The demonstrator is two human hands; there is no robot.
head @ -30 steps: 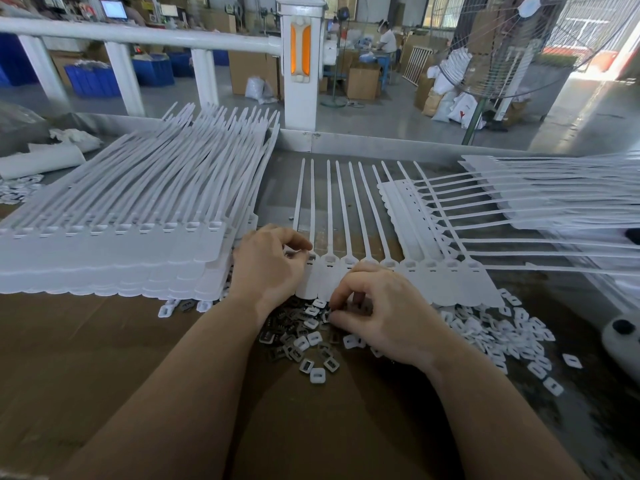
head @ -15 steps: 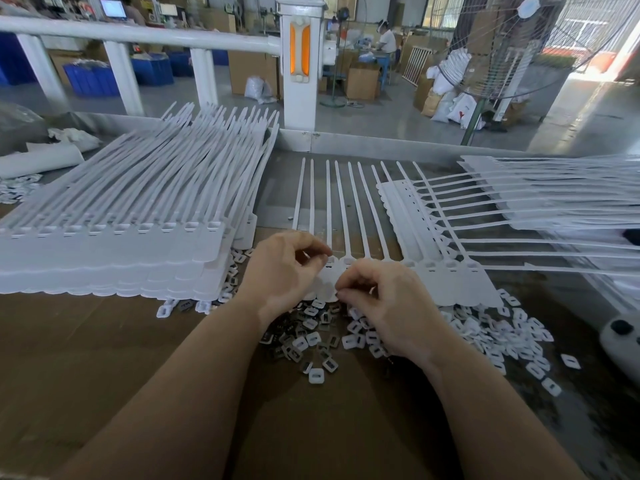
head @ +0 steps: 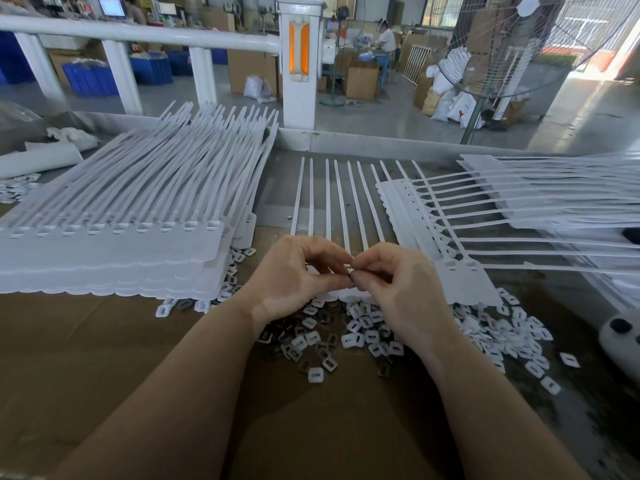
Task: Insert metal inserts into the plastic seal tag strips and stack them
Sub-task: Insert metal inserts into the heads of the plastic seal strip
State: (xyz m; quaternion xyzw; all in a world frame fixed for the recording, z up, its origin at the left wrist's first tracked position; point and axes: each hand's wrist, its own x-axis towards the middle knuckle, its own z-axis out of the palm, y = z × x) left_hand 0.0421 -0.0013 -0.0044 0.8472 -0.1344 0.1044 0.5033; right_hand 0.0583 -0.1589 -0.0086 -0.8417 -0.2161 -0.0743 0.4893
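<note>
A white seal tag strip lies flat in front of me, its tails pointing away. Above its tag end my left hand and my right hand meet fingertip to fingertip, pinching a small dark metal insert between them. Below the hands lies a loose heap of metal inserts and white plastic caps. A tall stack of tag strips stands at the left. Another pile of strips lies to the right, tails pointing right.
The work surface is brown cardboard. More white caps spread to the right, beside a white rounded object at the edge. A white railing and post border the far side, with a standing fan beyond.
My right hand rose from the heap of inserts and came up to meet my left hand above the strip's tag end. The fingertips now touch around a small insert.
</note>
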